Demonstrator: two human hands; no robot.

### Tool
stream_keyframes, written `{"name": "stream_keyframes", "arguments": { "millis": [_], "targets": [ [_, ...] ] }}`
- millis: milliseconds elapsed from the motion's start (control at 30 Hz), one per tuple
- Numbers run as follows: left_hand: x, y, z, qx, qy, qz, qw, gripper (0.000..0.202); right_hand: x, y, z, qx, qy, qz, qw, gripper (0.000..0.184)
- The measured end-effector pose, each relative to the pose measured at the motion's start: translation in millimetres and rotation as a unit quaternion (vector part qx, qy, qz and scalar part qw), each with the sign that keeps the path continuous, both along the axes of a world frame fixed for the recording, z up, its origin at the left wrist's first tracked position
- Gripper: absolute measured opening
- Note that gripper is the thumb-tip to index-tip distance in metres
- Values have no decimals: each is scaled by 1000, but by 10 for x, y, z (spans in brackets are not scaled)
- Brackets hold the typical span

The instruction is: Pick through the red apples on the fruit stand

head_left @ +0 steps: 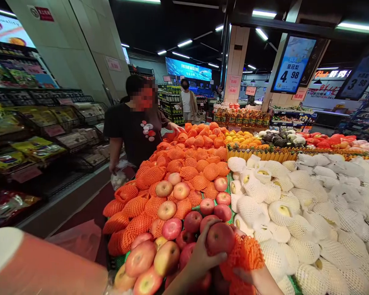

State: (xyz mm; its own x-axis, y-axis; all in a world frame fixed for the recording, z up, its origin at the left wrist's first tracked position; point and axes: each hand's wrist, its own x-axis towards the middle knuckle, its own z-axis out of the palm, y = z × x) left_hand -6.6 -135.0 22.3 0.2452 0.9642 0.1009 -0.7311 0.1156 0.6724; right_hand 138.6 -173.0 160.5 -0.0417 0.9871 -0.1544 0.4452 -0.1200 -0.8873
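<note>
A red apple (220, 239) is in my left hand (203, 250), whose fingers and thumb curve round its left side. Close on the right, my right hand (254, 277) is closed on an orange foam fruit net (246, 255), bunched up and touching or nearly touching the apple. Whether anything sits inside that net I cannot tell. Below and around both hands lie bare apples (167, 258), red and yellow-red, some hidden by my left forearm. Beyond them rise several rows of apples in orange foam nets (176, 166).
Fruit in white foam nets (284, 213) fills the right side. A wooden-looking divider (264, 155) separates it from further fruit. A person in a dark shirt (138, 135) stands at the left edge, one hand on the netted fruit. A blurred pale-red object (46, 262) fills the lower left; shelves (49, 123) stand beyond.
</note>
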Motion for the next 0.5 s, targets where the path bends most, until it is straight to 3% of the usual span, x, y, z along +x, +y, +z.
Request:
{"name": "stream_keyframes", "arguments": {
  "millis": [100, 200, 333, 433, 500],
  "targets": [
    [21, 26, -47, -66, -29, -34, 997, 96, 65, 8, 48, -21, 8, 17, 1000, 72],
    [21, -5, 24, -101, 14, -40, 994, 93, 29, 29, 72, -31, -1, -11, 999, 68],
    [49, -22, 162, -122, 55, 2, 991, 82, -17, 56, 69, -46, -15, -82, 995, 54],
    [4, 128, 170, -183, 80, 62, 978, 68, -16, 59, 100, -58, -37, -59, 996, 50],
    [-77, 317, 97, -184, 158, 116, 963, 61, -13, 46, 140, -59, -55, -40, 996, 58]
  ]
}}
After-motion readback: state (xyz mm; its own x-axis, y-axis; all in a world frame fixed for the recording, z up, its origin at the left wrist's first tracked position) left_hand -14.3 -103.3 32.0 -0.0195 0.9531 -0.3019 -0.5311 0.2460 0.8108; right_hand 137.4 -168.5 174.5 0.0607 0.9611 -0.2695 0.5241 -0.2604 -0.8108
